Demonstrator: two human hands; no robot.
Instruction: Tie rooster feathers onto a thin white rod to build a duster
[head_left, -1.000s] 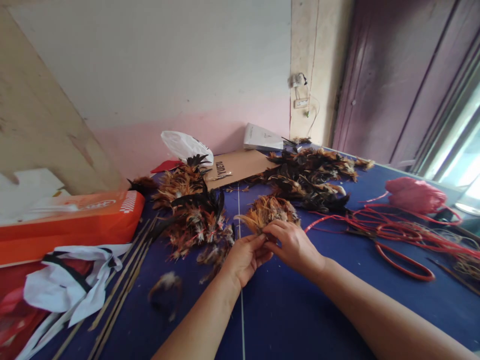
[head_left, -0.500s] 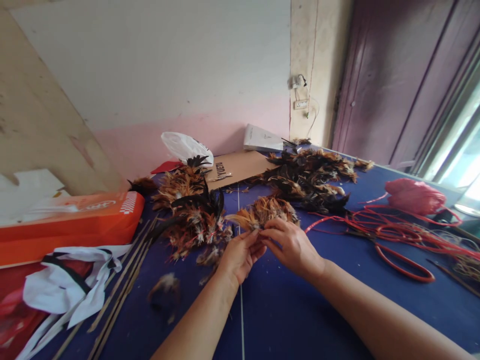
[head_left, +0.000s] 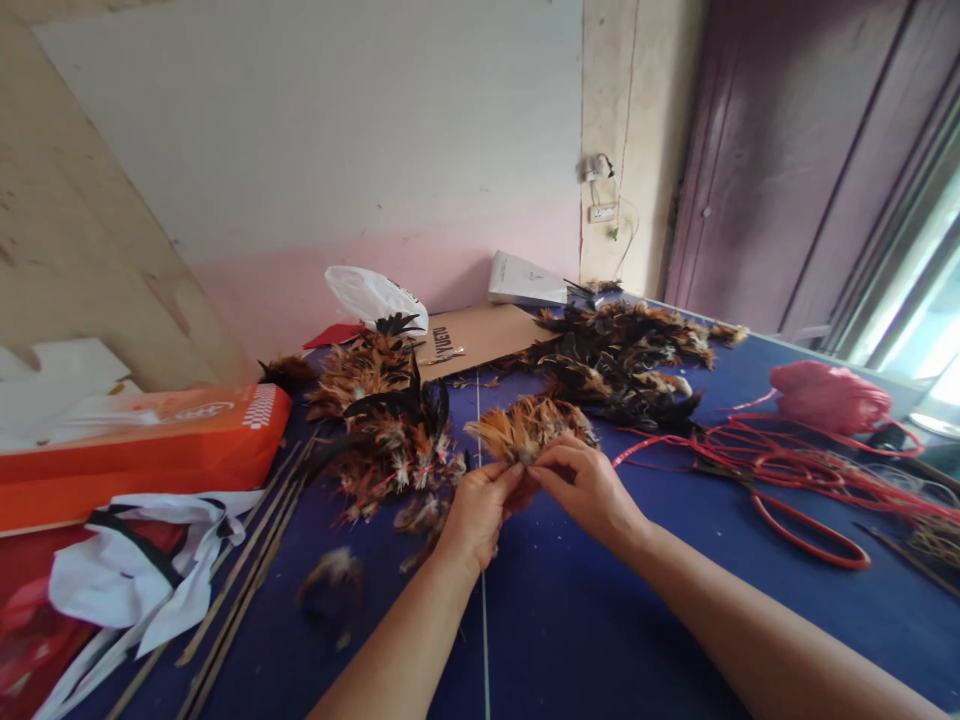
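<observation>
Just ahead of me, my left hand [head_left: 480, 515] is closed, its thumb and fingers pinching the lower ends of a small fan of golden-brown feathers [head_left: 501, 432]. My right hand [head_left: 589, 490] meets it from the right with thumb and fingertips pressed together at the same feather ends; what lies between them is hidden. Behind both hands a loose heap of brown feathers [head_left: 562, 415] rests on the blue table [head_left: 585, 620]. To the left lie feather bunches with red ties [head_left: 397, 450], dark plumes standing up among them.
Red-handled scissors [head_left: 810, 530] and tangled red string [head_left: 795, 455] lie right, near a pink string ball [head_left: 829, 395]. Dark feathers [head_left: 622, 350] pile up behind, beside flat cardboard [head_left: 487, 335]. Thin sticks [head_left: 247, 580], white cloth [head_left: 127, 575] and an orange bag [head_left: 142, 450] occupy the left.
The held feathers now stand more upright and fanned out above my fingers. My left fingers have curled in tighter, and my right fingertips have shifted slightly at the feather ends.
</observation>
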